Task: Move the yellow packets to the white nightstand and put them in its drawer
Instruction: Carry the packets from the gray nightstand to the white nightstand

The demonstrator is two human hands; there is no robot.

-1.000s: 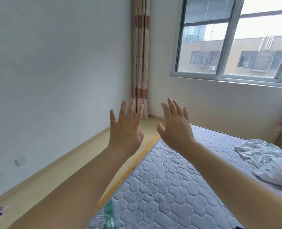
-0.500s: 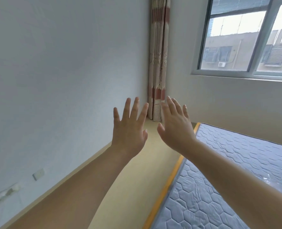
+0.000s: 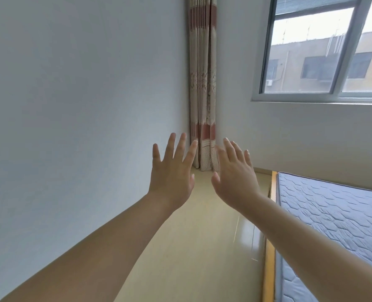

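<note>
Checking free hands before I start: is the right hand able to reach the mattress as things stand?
Probably yes: the right hand is open, empty, and nothing stands between it and the mattress.

A striped fabric curtain [image 3: 203,83] hangs in the far corner, with a plain wall [image 3: 82,105] to its left and a framed glass window [image 3: 324,51] to its right. Nearer, the left hand [image 3: 171,179] and right hand [image 3: 235,182] are side by side, apart, above the glossy floor [image 3: 202,247]. A quilted mattress [image 3: 333,214] lies to the right.

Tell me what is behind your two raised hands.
The curtain hangs in the corner behind the left hand and right hand, down to the pale floor. The fingers cover its lower edges; the palms hide a patch of floor.
</note>
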